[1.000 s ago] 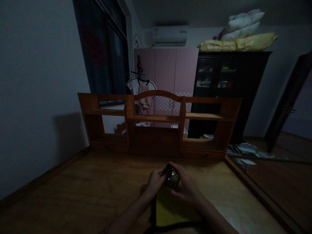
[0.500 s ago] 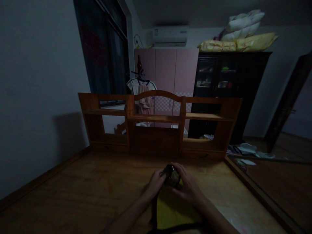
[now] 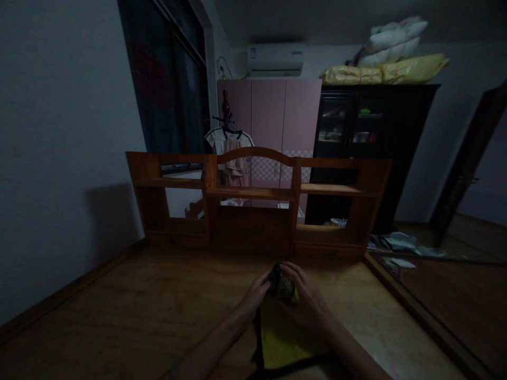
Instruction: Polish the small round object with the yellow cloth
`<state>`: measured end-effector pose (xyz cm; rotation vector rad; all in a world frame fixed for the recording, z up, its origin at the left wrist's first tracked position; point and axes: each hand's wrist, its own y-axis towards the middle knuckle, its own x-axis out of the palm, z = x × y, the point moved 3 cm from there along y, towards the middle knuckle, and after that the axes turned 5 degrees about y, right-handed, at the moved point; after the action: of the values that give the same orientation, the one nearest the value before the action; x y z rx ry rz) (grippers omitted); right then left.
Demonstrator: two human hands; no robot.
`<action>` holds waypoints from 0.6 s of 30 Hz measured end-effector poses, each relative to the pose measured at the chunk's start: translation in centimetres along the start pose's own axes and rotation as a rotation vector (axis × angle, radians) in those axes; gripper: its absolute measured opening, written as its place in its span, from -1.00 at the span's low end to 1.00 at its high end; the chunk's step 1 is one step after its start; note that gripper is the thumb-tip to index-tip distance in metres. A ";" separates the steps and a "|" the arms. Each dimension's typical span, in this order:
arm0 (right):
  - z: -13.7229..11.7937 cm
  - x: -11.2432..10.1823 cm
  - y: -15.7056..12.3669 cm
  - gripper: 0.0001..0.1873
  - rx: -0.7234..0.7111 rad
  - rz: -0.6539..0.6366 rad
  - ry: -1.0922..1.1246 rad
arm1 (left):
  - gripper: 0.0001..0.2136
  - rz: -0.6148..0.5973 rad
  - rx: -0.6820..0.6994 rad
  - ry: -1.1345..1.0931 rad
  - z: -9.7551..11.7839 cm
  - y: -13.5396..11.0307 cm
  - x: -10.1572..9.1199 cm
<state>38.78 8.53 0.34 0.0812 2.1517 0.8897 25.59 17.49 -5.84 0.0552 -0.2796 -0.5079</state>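
Both of my hands grip a dark, glossy bundle [image 3: 284,286] at the far end of a yellow sheet [image 3: 287,338] with black edging. My left hand [image 3: 253,298] pinches the bundle's left side, thumb and fingers closed. Wrapped over its right side is my right hand [image 3: 307,301], with the fingers curled round the top. The yellow sheet spreads from the bundle towards me over the wooden board [image 3: 190,306], partly covered by my right forearm. In this dim light I cannot tell what kind of thing it is, and my fingers hide part of the bundle.
A wooden shelf unit [image 3: 253,194] runs along the board's far edge. A white wall [image 3: 71,158] borders the left side, a raised wooden rail [image 3: 415,309] the right. Behind stand a pink wardrobe [image 3: 267,116] and a black cabinet [image 3: 400,121].
My left hand has shifted slightly up and right, and the bundle has turned a little between my hands. The near part of the yellow sheet has moved slightly right.
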 end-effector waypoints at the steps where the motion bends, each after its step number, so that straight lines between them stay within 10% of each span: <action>1: 0.0 0.0 0.0 -0.20 0.005 0.005 0.008 | -0.63 0.007 -0.023 -0.023 0.0 -0.1 0.1; 11: 0.2 0.0 -0.1 -0.19 0.033 0.028 0.074 | -0.61 -0.070 -0.136 -0.285 0.5 -0.8 1.1; 18: 0.0 0.4 -0.2 -0.21 0.020 -0.010 0.104 | -0.59 -0.018 -0.036 -0.043 -0.1 0.2 0.2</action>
<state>38.56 8.51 -0.02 0.0349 2.2560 0.8838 25.83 17.55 -5.83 0.0115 -0.3121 -0.5324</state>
